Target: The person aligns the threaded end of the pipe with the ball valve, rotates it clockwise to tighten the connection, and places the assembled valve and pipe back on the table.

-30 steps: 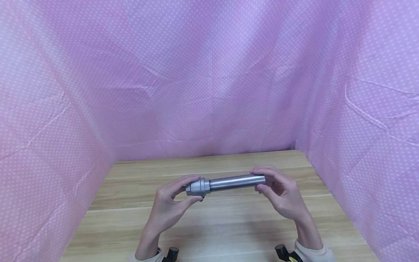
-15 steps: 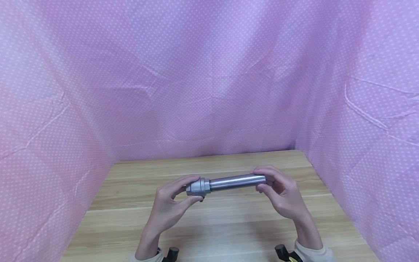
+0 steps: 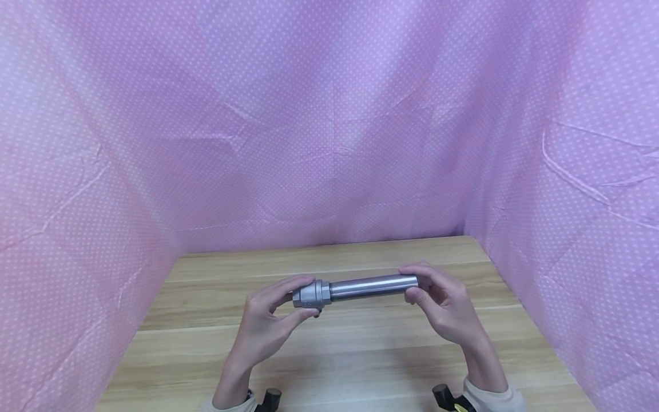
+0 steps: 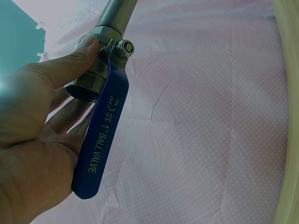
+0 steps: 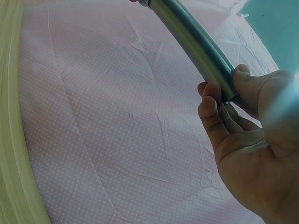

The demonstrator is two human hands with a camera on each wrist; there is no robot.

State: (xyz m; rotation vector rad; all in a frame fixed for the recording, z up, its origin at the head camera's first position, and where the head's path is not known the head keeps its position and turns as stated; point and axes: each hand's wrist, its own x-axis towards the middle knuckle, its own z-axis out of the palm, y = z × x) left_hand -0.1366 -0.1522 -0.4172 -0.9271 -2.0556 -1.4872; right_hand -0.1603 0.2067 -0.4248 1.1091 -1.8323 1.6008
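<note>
A steel ball valve (image 3: pixel 311 294) and a smooth metal pipe (image 3: pixel 373 286) are joined end to end, held up above the table. My left hand (image 3: pixel 266 327) grips the valve body between thumb and fingers. In the left wrist view the valve's blue lever (image 4: pixel 103 135), lettered "SS 1" BALL VALVE", points back along the palm. A little thread shows where the pipe enters the valve. At the pipe's other end my right hand (image 3: pixel 449 309) pinches it with thumb and fingertips, clearly seen around the pipe end (image 5: pixel 219 79) in the right wrist view.
Below the hands lies a wood-grain tabletop (image 3: pixel 340 366). Pink dotted cloth (image 3: pixel 329 143) hangs at the back and along both sides of the table. Dark camera mounts (image 3: pixel 271 399) sit at the wrists.
The right thumb and fingers have shifted slightly rightward at the pipe's end. The left hand, valve and pipe look almost still.
</note>
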